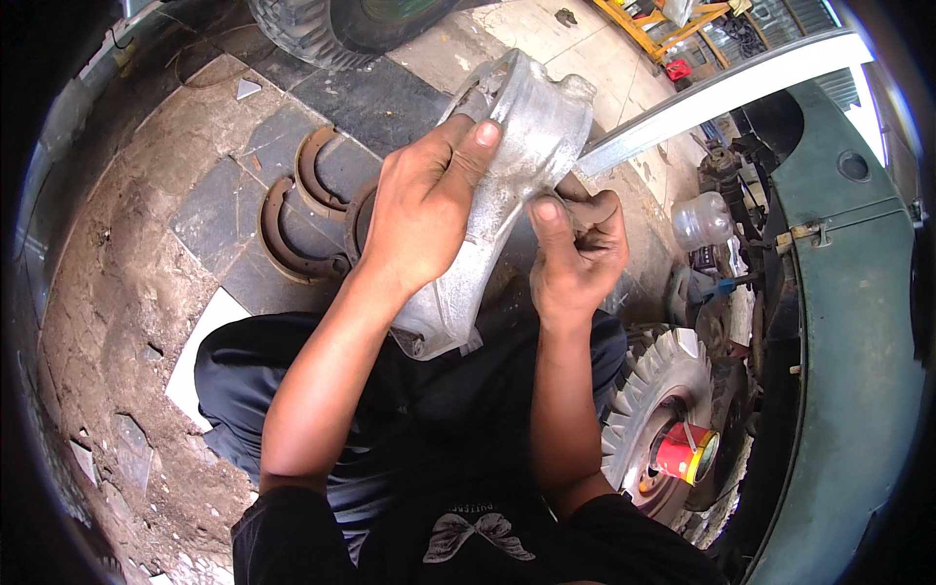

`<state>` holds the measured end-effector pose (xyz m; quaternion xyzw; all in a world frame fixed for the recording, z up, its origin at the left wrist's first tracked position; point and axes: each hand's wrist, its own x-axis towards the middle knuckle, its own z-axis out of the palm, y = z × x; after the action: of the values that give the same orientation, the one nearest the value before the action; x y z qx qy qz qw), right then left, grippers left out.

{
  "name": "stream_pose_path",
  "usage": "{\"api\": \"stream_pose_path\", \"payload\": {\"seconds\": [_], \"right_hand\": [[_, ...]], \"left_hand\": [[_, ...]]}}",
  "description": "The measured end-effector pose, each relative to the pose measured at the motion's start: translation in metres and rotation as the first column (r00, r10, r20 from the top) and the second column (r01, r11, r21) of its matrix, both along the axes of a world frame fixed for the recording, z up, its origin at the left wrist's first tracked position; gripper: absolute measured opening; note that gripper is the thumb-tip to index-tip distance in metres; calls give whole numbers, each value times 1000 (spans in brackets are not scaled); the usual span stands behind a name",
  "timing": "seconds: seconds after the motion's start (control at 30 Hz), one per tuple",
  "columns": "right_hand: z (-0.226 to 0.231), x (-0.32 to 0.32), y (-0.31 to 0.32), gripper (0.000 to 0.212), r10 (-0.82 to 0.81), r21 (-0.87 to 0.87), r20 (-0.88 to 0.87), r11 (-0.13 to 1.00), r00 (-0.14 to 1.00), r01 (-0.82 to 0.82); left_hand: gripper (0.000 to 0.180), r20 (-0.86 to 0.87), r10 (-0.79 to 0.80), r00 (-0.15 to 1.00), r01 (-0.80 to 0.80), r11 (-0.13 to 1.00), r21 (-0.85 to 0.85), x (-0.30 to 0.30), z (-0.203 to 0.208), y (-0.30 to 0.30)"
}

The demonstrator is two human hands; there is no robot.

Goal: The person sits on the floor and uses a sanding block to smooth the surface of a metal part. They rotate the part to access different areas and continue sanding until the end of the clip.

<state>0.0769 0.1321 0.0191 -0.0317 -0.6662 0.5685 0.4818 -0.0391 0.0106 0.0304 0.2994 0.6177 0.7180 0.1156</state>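
Curved brown shoes (312,174) are lying on dark floor tiles (210,210) to the left, one being partly hidden by the left hand (421,210). One tyre (317,39) is showing at the top edge; a lower-right wheel (639,414) is sitting beside the person's knee, with a red can (680,453) at its hub. A green panel (853,292) is filling the right side, a clear plastic container (702,220) standing near it. A pale metal bar (726,97) is slanting in from upper right, ending by the casting's right flank; can't tell if touching.

Silver casting (534,146) is being held up above the lap, long axis running top to bottom, leaning slightly right at top; wide ringed end pointing away, narrower flanged end pointing toward the person.

Left fingers are wrapping its left edge, thumb pressing on top. Right hand (580,244) is curling at its right side, thumb near bent fingers; can't tell whether it's gripping anything.
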Motion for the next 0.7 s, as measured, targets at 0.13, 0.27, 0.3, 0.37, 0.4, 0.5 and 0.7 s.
{"api": "stream_pose_path", "payload": {"seconds": [0.13,0.27,0.3,0.37,0.4,0.5,0.7], "right_hand": [[-13,4,7,26,56,-74,-80,995,995,-62],[-31,12,17,22,-165,-449,-41,884,985,130],[-45,22,26,21,-226,-446,6,871,974,205],[-59,39,24,21,-241,-401,124,875,963,270],[-65,48,21,21,-251,-375,186,876,950,304],[-79,71,11,19,-173,-369,253,892,952,260],[-51,64,-11,24,-110,-457,187,870,976,185]], "left_hand": [[50,-22,26,999,-26,999,36,2,-4,5],[48,-42,41,998,-40,999,34,3,-3,4],[49,-45,43,998,-42,998,39,3,-3,4],[50,-81,48,996,-44,997,59,6,-6,6],[50,-96,48,994,-41,997,68,9,-7,7],[53,-94,30,995,-28,999,20,12,-1,4],[52,-124,50,991,-50,999,7,7,-3,2]]}}
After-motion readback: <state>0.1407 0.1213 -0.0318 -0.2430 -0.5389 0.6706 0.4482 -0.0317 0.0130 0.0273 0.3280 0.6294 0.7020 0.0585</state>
